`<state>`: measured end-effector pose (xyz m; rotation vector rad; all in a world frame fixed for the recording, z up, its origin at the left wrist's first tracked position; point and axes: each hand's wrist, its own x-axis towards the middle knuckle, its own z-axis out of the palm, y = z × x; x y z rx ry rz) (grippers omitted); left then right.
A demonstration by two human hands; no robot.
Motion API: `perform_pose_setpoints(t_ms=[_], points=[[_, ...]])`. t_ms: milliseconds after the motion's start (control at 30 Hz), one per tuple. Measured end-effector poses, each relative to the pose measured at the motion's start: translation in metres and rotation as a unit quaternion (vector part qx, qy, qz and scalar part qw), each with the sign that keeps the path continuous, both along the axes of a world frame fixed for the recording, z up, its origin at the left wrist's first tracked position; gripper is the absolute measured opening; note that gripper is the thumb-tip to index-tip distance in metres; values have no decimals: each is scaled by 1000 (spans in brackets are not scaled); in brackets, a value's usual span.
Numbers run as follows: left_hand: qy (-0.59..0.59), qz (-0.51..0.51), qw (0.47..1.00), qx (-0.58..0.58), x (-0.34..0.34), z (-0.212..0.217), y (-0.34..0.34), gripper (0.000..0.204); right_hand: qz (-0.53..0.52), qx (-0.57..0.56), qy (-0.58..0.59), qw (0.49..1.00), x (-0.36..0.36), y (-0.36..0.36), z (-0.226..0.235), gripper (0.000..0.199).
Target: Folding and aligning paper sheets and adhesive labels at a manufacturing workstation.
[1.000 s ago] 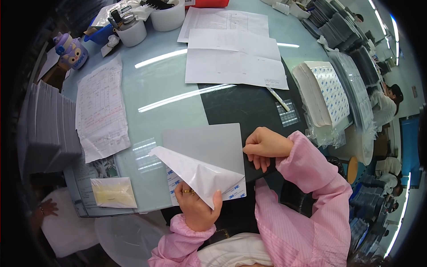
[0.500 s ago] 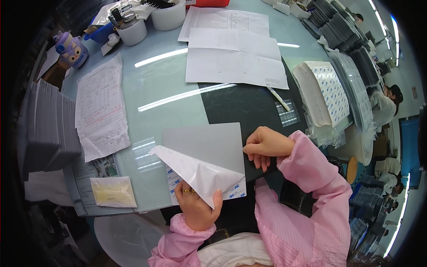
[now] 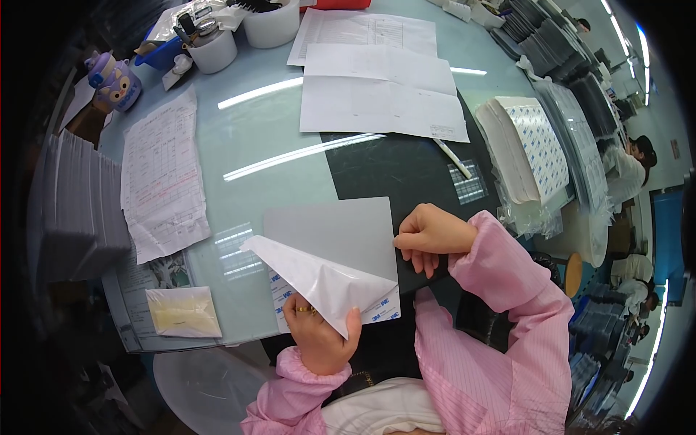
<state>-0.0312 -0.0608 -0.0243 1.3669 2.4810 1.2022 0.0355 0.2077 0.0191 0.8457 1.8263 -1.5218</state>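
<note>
Two hands on one gray sheet [image 3: 333, 225], at the near edge of the counter [image 3: 261, 156]. Sheet lies flat, left part over pale glass, right part over the black mat [image 3: 391, 174].

Left hand [image 3: 319, 337] is at the near side, grasping the near corner of the white film [image 3: 330, 286], thumb to its right, fingers to its left. Film is folded at an angle across the near part of the sheet, one point sticking out left. Blue-print layer [image 3: 384, 310] shows at the near left and near right corners, beside the film.

Right hand [image 3: 437, 235] is loosely curled at the sheet's right edge, thumb side against or just beside it. Can't tell whether it grips the edge.

Progress, my read: partway. Film looks turned back at the near side only; film and sheet are not apart as far as I can see. Far part of the sheet is smooth gray, no fold in it. How the layers join under the fold is hidden.

Around it: pen [image 3: 452, 158] and papers [image 3: 384, 98] far, blue-dotted stack [image 3: 538, 145] far right, packet [image 3: 183, 312] left, list [image 3: 163, 181] far left, gray stack [image 3: 80, 210] beyond it at the left rim.
</note>
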Motion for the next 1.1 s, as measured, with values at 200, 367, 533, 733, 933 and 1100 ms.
perform_pose_setpoints(t_ms=[200,367,533,733,933,1100], points=[[2,-6,1000,-2,0,0,1,44,-9,7,0,1000,2,0,-2,30],[1,-5,1000,-7,1,-1,0,44,-7,-5,4,1000,1,0,-1,29],[4,-2,1000,-2,1,-1,1,45,-7,3,4,1000,2,1,0,26],[1,0,1000,0,1,1,1,43,-13,-3,2,1000,2,2,-1,26],[-5,5,1000,5,2,2,1,41,-9,7,1,1000,1,0,-1,29],[-6,6,1000,4,2,0,1,42,-23,-4,4,1000,2,1,0,26]])
